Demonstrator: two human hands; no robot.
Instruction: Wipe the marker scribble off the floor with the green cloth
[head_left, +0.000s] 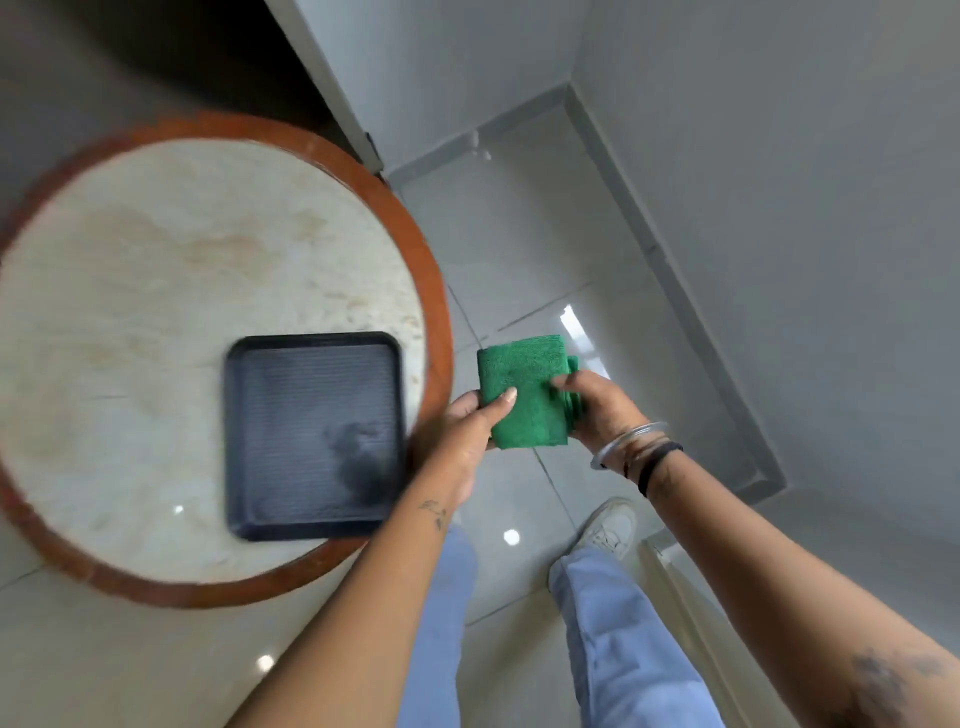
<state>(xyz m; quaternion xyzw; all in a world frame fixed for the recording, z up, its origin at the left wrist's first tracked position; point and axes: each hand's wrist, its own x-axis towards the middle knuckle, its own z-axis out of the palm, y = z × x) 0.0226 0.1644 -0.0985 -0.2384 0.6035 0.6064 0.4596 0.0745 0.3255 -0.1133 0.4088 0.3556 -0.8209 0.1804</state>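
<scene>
Both hands up in front of the body, holding a folded green cloth (524, 389) between them, in the air above the floor (545, 249), just right of the table (156, 291) edge. Left hand (475, 415) grips the cloth's lower left side, thumb lying across the front face. Right hand (597, 410) clamps the right edge, fingers curled over the folded layers. Cloth is folded to a rough rectangle, layers showing on the right side.

Right wrist has a clear bangle (628, 441) and a dark band (657, 465) just behind it. Small tattoo on the left forearm.

Round table on the left, pale marble-look top, reddish-brown wooden rim. A black rectangular tray (311, 436) with a ribbed base sits on it near the right edge, a dark smudge in its lower right part.

Floor is glossy light grey tile with light reflections. A white sneaker (608, 530) and light blue trouser legs show below. No scribble can be made out; view is blurry.
</scene>
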